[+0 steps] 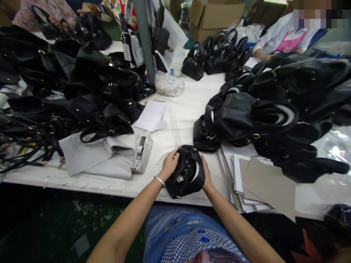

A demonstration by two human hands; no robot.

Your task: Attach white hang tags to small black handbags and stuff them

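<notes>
A small black handbag (196,181) with gold-coloured fittings is between my two hands at the table's front edge. Its top faces me, with a white strip showing along the handle. My left hand (170,163), with a silver bracelet at the wrist, grips the bag's left side, thumb on its upper edge. My right hand (207,173) holds the opposite side; most of its fingers are hidden behind the bag. Just beyond, to the right, another black handbag (204,133) stands upright. A grey tape dispenser (142,153) sits left of my left hand.
Black bags (93,80) are heaped on the left, with more bags (287,91) piled on the right. Cardboard sheets (267,182) overhang the front edge. Grey sheets (90,153), white paper (150,114), a clear plastic bag (170,84) and a metal post (144,40) are around. Co-workers sit across the table.
</notes>
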